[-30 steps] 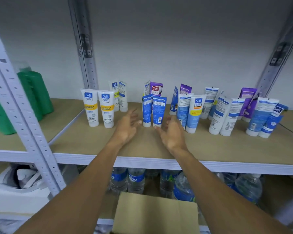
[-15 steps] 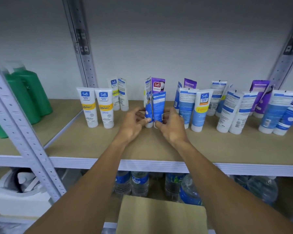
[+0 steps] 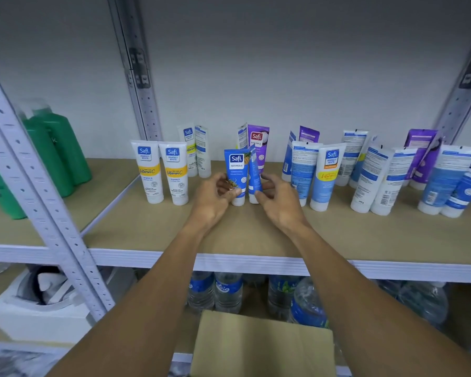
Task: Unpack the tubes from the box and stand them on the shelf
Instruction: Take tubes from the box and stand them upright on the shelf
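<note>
The tan wooden shelf board (image 3: 147, 229) is carrying rows of standing tubes (image 3: 365, 180); the brown cardboard box (image 3: 261, 346) is waiting below it. A second ago the left blue plastic tube (image 3: 235, 170) and the right blue plastic tube (image 3: 254, 172) were showing printed backs; now the left is facing label-forward and the right is turning edge-on. Both are standing mid-shelf, long axes upright, white caps down. The left hand (image 3: 215, 198) and right hand (image 3: 282, 204) are each pinching one, fingers curled round it: likely tidying, not unpacking.

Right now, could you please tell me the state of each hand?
Left hand: closed round the blue Safi Naturals tube.
Right hand: pinching the neighbouring blue tube, which is turned edge-on.
</note>
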